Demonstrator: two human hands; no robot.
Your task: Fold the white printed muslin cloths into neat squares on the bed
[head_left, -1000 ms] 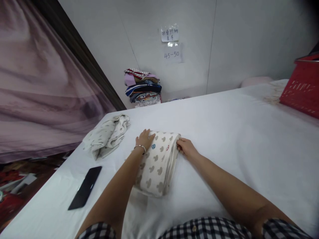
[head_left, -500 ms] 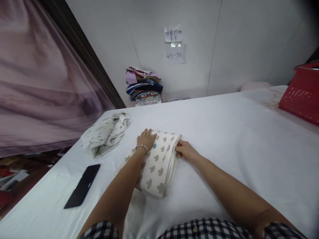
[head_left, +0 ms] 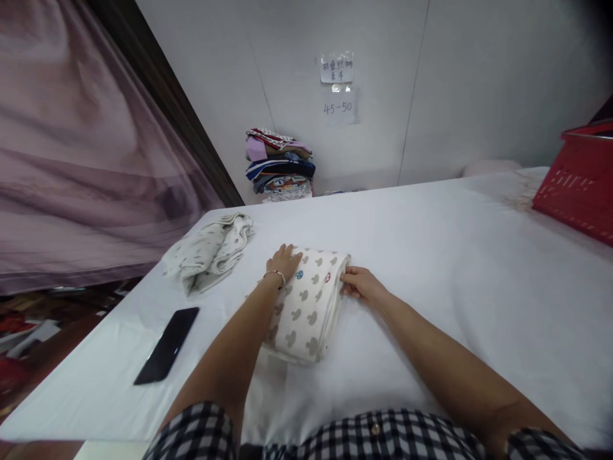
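Note:
A folded cream cloth with grey mouse-head prints (head_left: 309, 305) lies on the white table (head_left: 431, 255) in front of me. My left hand (head_left: 284, 262), with a bracelet at the wrist, rests flat on the cloth's far left corner, fingers stretched out. At the far right edge of the same cloth, my right hand (head_left: 359, 285) has its fingers curled against the folded layers and appears to pinch them.
A second folded patterned cloth (head_left: 208, 252) lies to the left. A black phone (head_left: 166, 345) sits near the table's left edge. A stack of folded clothes (head_left: 280, 165) stands against the back wall. A red basket (head_left: 579, 185) is at the far right.
Both hands stay on the cloth's far corners. The view has shifted slightly; the cloth looks a little more squared up than before.

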